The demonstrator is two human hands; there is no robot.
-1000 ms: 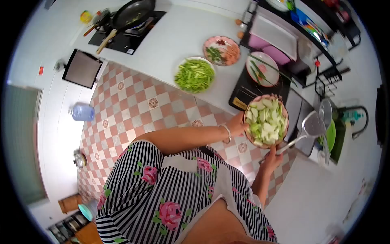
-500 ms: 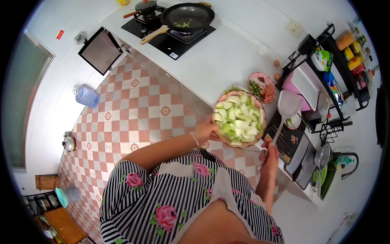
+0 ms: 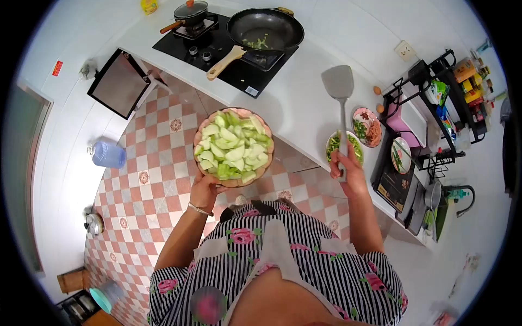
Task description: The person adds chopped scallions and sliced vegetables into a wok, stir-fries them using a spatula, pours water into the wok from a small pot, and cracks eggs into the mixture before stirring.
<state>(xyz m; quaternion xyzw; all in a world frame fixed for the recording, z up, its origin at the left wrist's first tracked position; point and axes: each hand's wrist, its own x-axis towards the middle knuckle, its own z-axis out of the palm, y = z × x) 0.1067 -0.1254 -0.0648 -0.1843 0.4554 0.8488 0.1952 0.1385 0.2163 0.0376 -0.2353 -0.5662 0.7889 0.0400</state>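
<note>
My left hand [image 3: 204, 191] grips the near rim of a pink scalloped plate [image 3: 200, 127] heaped with pale green sliced vegetable [image 3: 235, 145], held over the floor before the counter. My right hand [image 3: 349, 168] is closed round the handle of a spatula [image 3: 338, 82], its broad grey blade raised above the counter. Partly behind the handle and right hand sits a plate of green cut vegetables [image 3: 354, 142]. A black wok [image 3: 265, 30] with a wooden handle rests on the stove [image 3: 223, 66], a few green bits inside.
A lidded pot [image 3: 190, 12] stands on the left burner. Right along the counter are a plate of chopped ingredients [image 3: 373, 133], eggs [image 3: 380, 108], a black rack [image 3: 462, 108], a plate with green stalks [image 3: 401, 162] and the sink [image 3: 441, 220]. A water jug [image 3: 109, 155] stands at left.
The view has turned toward the stove. My left hand has carried the heaped plate left, away from my right hand. My right hand has lifted the spatula, its blade now pointing toward the back wall.
</note>
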